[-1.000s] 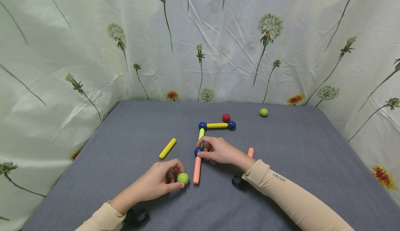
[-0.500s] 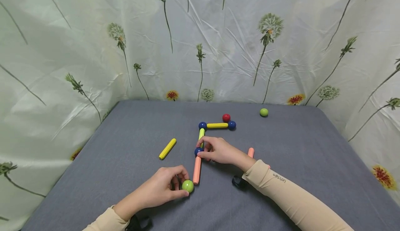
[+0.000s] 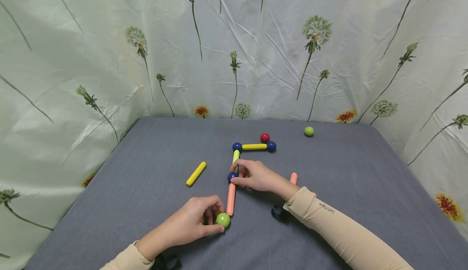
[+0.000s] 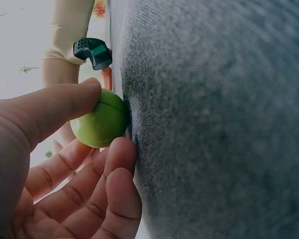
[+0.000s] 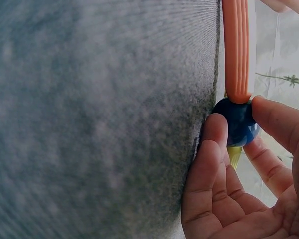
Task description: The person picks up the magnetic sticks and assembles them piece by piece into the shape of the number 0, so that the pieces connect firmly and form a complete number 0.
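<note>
I see the left hand [image 3: 197, 220] pinching a smooth green ball [image 4: 100, 124], a fine seam across it, at the near end of a ribbed salmon stick [image 5: 236, 50]; whether ball and stick touch I can't tell. The right hand [image 3: 258, 176] grips a glossy blue ball [image 5: 240, 122] between thumb and fingertips, at that stick's far end. Beyond it I follow a lime stick [image 3: 236, 155], a corner ball [image 3: 237, 147] and a ridged yellow rod [image 3: 254, 146]. Woven grey cloth [image 3: 153, 156] lies beneath; behind hangs a shiny, creased, flower-printed curtain [image 3: 270, 63].

A pale, flower-patterned curtain [image 3: 270, 83] hangs behind and beside the grey, cloth-covered table [image 3: 351, 168]
</note>
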A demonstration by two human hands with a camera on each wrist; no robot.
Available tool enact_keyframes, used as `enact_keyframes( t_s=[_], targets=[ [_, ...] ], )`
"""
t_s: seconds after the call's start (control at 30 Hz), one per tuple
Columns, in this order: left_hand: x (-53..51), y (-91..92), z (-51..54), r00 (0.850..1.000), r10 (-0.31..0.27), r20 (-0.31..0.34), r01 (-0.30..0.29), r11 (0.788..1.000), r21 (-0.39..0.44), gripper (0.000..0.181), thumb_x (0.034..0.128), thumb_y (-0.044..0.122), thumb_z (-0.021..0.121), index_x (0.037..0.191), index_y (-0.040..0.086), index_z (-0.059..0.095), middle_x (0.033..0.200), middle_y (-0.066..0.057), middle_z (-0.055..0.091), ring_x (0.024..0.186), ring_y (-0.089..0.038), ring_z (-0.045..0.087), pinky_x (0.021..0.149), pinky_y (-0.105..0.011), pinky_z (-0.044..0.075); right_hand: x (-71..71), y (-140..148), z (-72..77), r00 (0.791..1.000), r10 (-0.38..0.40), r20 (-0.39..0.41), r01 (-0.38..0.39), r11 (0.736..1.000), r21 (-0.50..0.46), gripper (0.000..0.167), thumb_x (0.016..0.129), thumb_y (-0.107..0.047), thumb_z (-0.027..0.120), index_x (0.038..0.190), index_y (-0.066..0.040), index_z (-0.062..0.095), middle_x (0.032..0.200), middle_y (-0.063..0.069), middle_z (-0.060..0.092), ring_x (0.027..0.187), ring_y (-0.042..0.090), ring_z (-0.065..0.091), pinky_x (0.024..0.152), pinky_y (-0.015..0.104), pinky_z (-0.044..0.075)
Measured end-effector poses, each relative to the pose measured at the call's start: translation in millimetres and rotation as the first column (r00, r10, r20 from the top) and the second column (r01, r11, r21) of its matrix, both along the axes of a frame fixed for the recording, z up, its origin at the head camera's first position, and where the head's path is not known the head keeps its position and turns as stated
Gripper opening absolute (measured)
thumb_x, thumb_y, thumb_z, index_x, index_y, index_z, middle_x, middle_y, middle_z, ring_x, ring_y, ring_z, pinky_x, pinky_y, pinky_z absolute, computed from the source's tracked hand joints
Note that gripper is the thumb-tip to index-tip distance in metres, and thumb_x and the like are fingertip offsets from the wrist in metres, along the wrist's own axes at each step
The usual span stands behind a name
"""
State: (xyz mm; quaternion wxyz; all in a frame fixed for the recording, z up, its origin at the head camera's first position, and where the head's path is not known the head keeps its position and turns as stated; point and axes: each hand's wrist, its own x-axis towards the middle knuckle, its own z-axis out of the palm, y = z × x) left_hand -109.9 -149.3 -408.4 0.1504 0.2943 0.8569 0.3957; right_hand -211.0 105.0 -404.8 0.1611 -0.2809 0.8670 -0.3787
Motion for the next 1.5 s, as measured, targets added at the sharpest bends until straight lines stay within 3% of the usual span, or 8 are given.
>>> enact_keyframes(
  t_s=[0.93,1.5],
  targets=[
    [3.1,8.0,-5.3,0.999,-0.028,-0.025,0.029,0.999,0.034,0.029,0.0907,0.027,0.09,0.106,0.023,0.066,0.091,0.011,0.067,0.073,0.004,0.062,0.064,-0.021,0.055,-0.1,-0.1,0.0,1.0,0.004,0.015,-0.004,1.0,-0.008,0.027,0.104,-0.026,0.074,0.126,-0.015,0.065,0.085,-0.001,0.066,0.064,0.007,0.058,0.058,0.024,0.047],
    [2.7,13.7,-9.9,0.998,-0.043,-0.038,0.045,0.998,0.054,0.031,0.089,0.017,0.09,0.106,0.025,0.065,0.096,0.011,0.067,0.073,0.005,0.063,0.067,-0.021,0.058,-1.1,0.9,-0.2,1.0,0.016,0.006,-0.016,1.0,-0.003,0.026,0.104,-0.026,0.073,0.126,-0.015,0.066,0.084,0.0,0.066,0.063,0.008,0.058,0.058,0.024,0.047]
  ],
)
